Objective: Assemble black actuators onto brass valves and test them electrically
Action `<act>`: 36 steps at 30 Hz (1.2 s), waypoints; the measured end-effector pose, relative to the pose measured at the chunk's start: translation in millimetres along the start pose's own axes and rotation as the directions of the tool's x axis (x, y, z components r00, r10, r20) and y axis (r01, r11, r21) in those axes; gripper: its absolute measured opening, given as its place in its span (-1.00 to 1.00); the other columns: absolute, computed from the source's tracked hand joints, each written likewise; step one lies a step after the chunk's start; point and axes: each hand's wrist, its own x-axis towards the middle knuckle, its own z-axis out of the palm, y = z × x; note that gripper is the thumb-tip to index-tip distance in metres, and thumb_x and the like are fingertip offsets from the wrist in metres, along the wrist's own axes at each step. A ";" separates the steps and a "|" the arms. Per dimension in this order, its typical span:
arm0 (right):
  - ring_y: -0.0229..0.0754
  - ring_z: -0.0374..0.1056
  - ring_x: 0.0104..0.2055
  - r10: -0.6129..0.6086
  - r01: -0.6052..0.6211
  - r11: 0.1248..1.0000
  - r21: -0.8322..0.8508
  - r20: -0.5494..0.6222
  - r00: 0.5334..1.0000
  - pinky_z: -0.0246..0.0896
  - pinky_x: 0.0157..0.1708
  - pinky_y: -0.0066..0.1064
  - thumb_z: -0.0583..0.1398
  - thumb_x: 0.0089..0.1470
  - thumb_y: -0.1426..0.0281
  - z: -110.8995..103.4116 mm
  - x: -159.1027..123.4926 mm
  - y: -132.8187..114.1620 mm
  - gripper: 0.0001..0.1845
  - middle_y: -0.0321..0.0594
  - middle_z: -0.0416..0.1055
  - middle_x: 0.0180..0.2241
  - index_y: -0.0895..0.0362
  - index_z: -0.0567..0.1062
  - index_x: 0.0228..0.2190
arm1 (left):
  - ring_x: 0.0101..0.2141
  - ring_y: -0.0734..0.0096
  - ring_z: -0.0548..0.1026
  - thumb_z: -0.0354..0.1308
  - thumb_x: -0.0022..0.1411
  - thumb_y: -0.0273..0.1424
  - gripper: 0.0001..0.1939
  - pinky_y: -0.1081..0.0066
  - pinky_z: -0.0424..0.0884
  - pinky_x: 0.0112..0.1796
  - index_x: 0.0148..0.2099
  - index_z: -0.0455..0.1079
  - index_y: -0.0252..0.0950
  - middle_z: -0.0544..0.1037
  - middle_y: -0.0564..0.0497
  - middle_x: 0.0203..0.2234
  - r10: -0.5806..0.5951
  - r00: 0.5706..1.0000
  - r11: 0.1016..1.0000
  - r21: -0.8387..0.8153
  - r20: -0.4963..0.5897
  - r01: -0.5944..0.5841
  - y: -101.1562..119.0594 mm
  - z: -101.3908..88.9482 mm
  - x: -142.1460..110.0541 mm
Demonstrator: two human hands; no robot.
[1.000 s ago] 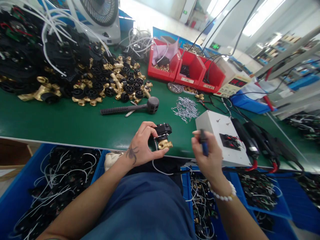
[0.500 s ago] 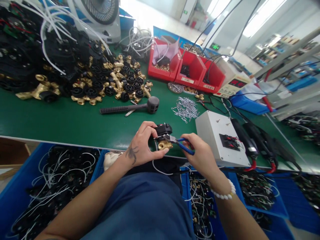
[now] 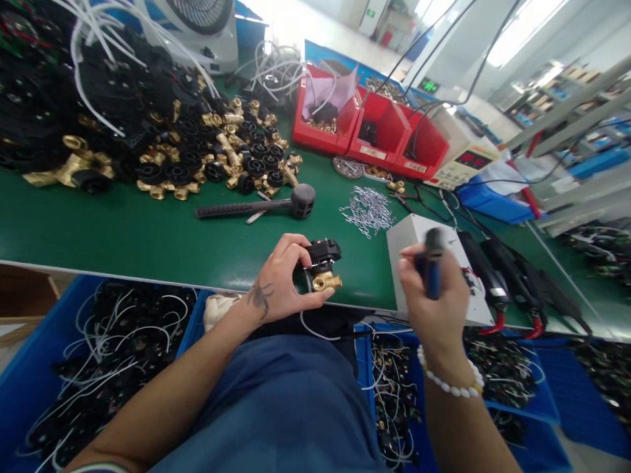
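Note:
Near the bench's front edge, my left hand is closed on a valve assembly, with fingers on its black housing and the thumb against its brass body. A white cable hangs from that piece. To the right, my right hand grips blue-handled pliers, blurred by motion, in front of the grey box. The pliers are apart from the valve. Beyond the hands lie a heap of small metal clips and a dark mallet.
Brass fittings with black caps and black housings are piled at the left back, beside a fan. Red bins and a power supply stand at the back. Blue crates of wired parts sit below the bench edge.
My right hand has pulled the pliers off the valve assembly and carried them right and up, to the grey box. The left hand keeps the valve nearly in place.

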 end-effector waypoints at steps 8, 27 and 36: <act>-0.19 0.35 -0.40 -0.075 0.094 0.995 -0.041 0.343 0.936 0.27 -0.38 -0.36 0.15 0.06 0.50 15.8 -8.1 6.2 -0.85 -0.21 0.45 -0.38 0.10 0.49 -0.30 | -0.07 0.20 0.46 0.41 0.00 -0.35 -0.57 0.18 0.54 -0.10 -0.25 0.17 -0.19 0.42 -0.10 -0.10 0.009 1.000 1.000 0.016 0.008 -0.009 -1.4 -0.2 0.0; -0.16 0.34 -0.36 -0.082 0.077 0.992 -0.104 -0.041 0.996 0.27 -0.33 -0.33 0.15 0.16 0.45 10.8 -11.6 5.0 -0.84 -0.20 0.44 -0.31 0.08 0.46 -0.19 | -0.07 0.19 0.47 0.43 -0.01 -0.33 -0.55 0.19 0.52 -0.09 -0.27 0.16 -0.19 0.42 -0.09 -0.11 -0.001 1.000 1.000 -0.004 0.017 0.001 -0.3 -1.0 1.3; -0.19 0.36 -0.39 -0.128 0.121 0.985 -0.119 -0.050 0.991 0.25 -0.36 -0.39 0.17 0.17 0.46 8.8 -6.7 3.4 -0.86 -0.23 0.45 -0.35 0.10 0.46 -0.20 | -0.08 0.21 0.46 0.43 -0.01 -0.32 -0.55 0.19 0.50 -0.07 -0.27 0.16 -0.19 0.41 -0.10 -0.11 -0.009 1.000 1.000 0.000 0.013 0.009 -1.2 0.1 0.6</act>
